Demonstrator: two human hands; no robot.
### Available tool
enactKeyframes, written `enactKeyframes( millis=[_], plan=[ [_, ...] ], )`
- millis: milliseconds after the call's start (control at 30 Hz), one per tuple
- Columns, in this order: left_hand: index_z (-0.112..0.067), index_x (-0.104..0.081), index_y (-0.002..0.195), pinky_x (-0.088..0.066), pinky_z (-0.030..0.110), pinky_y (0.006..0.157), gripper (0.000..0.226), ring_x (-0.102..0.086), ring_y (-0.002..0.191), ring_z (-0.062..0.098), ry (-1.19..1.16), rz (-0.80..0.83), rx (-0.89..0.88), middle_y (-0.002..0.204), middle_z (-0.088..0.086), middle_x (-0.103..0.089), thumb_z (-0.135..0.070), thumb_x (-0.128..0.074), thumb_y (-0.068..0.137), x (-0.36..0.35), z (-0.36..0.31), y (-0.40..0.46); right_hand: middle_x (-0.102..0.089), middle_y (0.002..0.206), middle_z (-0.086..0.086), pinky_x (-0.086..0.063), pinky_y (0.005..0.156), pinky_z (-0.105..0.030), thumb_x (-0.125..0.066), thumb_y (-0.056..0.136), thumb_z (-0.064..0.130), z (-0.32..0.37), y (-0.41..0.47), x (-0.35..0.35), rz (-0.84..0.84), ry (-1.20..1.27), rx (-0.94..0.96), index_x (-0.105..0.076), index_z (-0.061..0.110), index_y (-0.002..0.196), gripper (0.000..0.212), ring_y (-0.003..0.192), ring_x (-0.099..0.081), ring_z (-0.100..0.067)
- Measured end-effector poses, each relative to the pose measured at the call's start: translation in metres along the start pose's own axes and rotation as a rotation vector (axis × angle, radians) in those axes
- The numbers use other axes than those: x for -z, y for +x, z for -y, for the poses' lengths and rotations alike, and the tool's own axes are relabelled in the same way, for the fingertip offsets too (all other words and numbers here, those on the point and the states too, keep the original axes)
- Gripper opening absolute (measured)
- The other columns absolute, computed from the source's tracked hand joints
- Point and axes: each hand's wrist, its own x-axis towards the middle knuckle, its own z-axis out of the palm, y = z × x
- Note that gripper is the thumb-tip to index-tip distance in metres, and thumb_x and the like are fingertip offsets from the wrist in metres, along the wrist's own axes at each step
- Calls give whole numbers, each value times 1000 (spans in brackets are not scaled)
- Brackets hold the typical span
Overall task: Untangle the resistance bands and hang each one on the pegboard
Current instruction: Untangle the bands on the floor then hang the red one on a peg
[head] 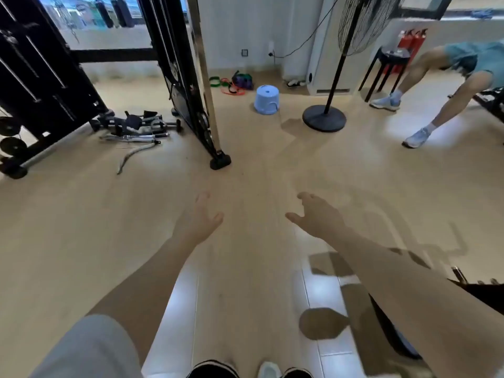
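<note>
Meanwhile, both hands — left hand [197, 219], right hand [313, 216] — hang spread, holding nothing; resistance bands [231, 81] look soft, light — take one loop.

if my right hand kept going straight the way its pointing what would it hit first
Probably nothing soon: the right hand points up-left over bare floor, roughly toward the blue stool, though depth is unclear.

Empty left hand [197, 222], right hand [317, 216], resistance bands [231, 81] far off

We see both bare arms stretched forward and apart, the left hand [197, 218] and right hand [316, 215] empty (fingers loosely spread, slightly blurred), palms turned inward.
</note>
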Motion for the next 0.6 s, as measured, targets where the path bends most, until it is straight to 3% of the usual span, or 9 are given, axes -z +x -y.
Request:
enactKeyframes(
  millis=[167,400,500,533,600],
  plan=[
    [-15,-27,144,-42,33,90,67,-49,119,25,3,-53,-23,141,4,-43,-33,-59,88,2,-15,25,-51,133,-9,-44,95,-41,-51,89,52,-5,30,11,-1,50,-6,-38,14,136,62,121,-49,-27],
    [-12,-31,142,-36,28,94,64,-44,123,20,-64,-157,-140,139,3,-42,-23,-60,87,35,-45,122,-52,131,-7,-45,88,-38,-51,88,53,17,127,57,-125,154,9,-38,13,136,64,115,-52,-25],
    [-20,-44,120,-37,23,73,37,-45,100,15,-89,-164,-165,111,-3,-48,-17,-59,86,39,-43,175,-53,129,-7,-45,87,-38,-51,88,52,23,177,60,-124,160,3,-39,12,135,63,114,-52,-25],
    [-22,-41,107,-33,19,65,29,-40,92,13,-104,-173,-170,99,-6,-44,-16,-59,86,39,-38,199,-53,129,-7,-44,88,-37,-51,89,52,25,196,61,-122,163,-8,-39,12,135,62,114,-52,-24],
    [-24,-31,99,-30,14,62,32,-36,87,12,-132,-147,-145,92,-6,-39,-16,-59,86,40,-30,251,-53,129,-7,-44,89,-37,-52,89,50,29,236,66,-117,161,-34,-40,11,134,61,115,-52,-24]
  ],
)
